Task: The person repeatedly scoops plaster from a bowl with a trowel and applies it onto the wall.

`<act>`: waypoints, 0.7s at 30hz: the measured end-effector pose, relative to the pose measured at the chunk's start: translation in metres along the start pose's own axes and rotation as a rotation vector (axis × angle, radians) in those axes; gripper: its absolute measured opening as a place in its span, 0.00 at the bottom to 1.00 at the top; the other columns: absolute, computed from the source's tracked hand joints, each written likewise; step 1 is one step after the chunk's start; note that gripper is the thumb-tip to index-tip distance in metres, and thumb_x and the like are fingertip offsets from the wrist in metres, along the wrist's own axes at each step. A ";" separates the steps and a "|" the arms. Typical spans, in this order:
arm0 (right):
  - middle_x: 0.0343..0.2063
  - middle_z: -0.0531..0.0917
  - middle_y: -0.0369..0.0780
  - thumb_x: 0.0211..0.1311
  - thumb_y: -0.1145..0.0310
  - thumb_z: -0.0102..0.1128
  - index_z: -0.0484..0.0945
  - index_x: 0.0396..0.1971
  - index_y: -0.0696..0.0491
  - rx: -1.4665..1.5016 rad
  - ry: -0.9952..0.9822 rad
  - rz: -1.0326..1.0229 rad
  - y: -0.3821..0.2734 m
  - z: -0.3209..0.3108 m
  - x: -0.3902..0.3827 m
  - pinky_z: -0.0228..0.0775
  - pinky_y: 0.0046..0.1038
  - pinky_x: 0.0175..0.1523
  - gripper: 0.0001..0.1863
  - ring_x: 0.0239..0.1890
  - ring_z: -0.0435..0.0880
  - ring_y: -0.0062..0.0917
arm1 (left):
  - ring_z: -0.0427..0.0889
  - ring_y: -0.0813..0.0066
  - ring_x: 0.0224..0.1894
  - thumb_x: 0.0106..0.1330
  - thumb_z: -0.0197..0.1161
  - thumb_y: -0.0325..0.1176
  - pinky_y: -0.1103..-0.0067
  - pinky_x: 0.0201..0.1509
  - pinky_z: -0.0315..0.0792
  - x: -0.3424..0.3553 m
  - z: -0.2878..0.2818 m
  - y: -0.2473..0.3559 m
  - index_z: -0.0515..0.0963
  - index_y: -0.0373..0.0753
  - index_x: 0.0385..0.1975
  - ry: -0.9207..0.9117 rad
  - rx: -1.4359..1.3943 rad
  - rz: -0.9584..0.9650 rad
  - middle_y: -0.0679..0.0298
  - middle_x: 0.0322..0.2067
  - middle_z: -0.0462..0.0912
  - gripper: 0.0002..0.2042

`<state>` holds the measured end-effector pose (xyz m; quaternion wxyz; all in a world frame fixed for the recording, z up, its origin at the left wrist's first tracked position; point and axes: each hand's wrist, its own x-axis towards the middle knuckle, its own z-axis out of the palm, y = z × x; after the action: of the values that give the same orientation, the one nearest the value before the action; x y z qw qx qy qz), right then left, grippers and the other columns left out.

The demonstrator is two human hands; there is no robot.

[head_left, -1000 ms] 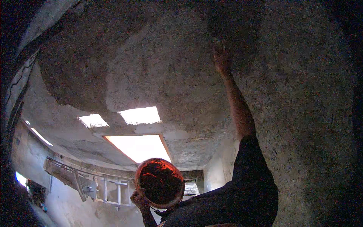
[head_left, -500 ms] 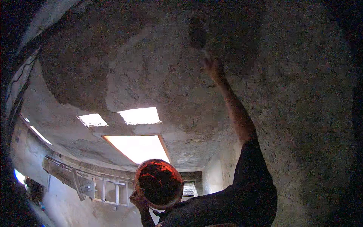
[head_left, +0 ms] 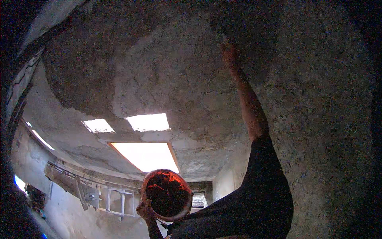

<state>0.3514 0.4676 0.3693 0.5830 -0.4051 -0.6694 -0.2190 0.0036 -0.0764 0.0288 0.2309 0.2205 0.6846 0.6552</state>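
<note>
My left hand (head_left: 146, 210) is closed on the side of a round reddish bucket (head_left: 144, 187), low in the head view. The bucket's mouth faces me; its inside is dark, with a glowing red-orange upper part. My right arm reaches high up against the rough plastered wall (head_left: 179, 79). At its end my right hand (head_left: 230, 53) is closed around a dark, broad-headed hand tool, of which only a pale bit (head_left: 224, 36) by the fingers stands out now. Its head merges with a dark patch of the wall, so its exact kind cannot be told.
Bright openings, a large framed one (head_left: 145, 155) and two smaller ones (head_left: 147, 122), lie beyond the bucket. A pale ladder-like frame (head_left: 122, 202) and wooden boards (head_left: 65, 179) are at the lower left. More rough wall (head_left: 326, 131) rises on the right.
My right hand has moved up and slightly right along the wall, and the tool's head has become harder to see. The bucket in my left hand has barely moved.
</note>
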 end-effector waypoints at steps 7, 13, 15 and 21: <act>0.48 0.71 0.50 0.57 0.60 0.51 0.63 0.53 0.55 0.043 -0.148 0.009 -0.077 -0.040 -0.070 0.63 0.38 0.52 0.25 0.49 0.71 0.42 | 0.65 0.80 0.17 0.43 0.61 0.26 0.79 0.21 0.59 0.002 -0.005 -0.009 0.76 0.31 0.17 0.085 0.245 0.223 0.69 0.13 0.70 0.05; 0.47 0.72 0.50 0.59 0.57 0.49 0.62 0.54 0.56 0.046 -0.252 0.386 -0.058 -0.042 -0.013 0.67 0.37 0.49 0.26 0.47 0.73 0.44 | 0.67 0.78 0.18 0.44 0.61 0.29 0.78 0.23 0.61 0.000 -0.001 0.008 0.77 0.31 0.18 0.066 0.190 0.040 0.67 0.13 0.72 0.07; 0.44 0.74 0.51 0.58 0.53 0.48 0.62 0.53 0.56 -0.198 -0.273 0.028 -0.002 -0.012 0.012 0.68 0.37 0.47 0.28 0.44 0.75 0.43 | 0.67 0.78 0.18 0.44 0.61 0.29 0.78 0.22 0.60 0.003 -0.001 -0.009 0.76 0.31 0.17 0.065 0.264 0.158 0.68 0.13 0.71 0.07; 0.42 0.75 0.49 0.58 0.55 0.49 0.63 0.52 0.57 -0.388 -0.053 -0.280 -0.073 0.027 -0.024 0.68 0.38 0.46 0.26 0.42 0.76 0.37 | 0.64 0.79 0.16 0.44 0.64 0.32 0.77 0.20 0.57 -0.001 -0.003 0.005 0.75 0.33 0.14 0.043 0.102 -0.008 0.70 0.12 0.69 0.09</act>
<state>0.2766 0.4390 0.3539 0.4405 -0.4184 -0.6793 -0.4117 0.0024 -0.0788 0.0336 0.2074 0.2153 0.7226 0.6233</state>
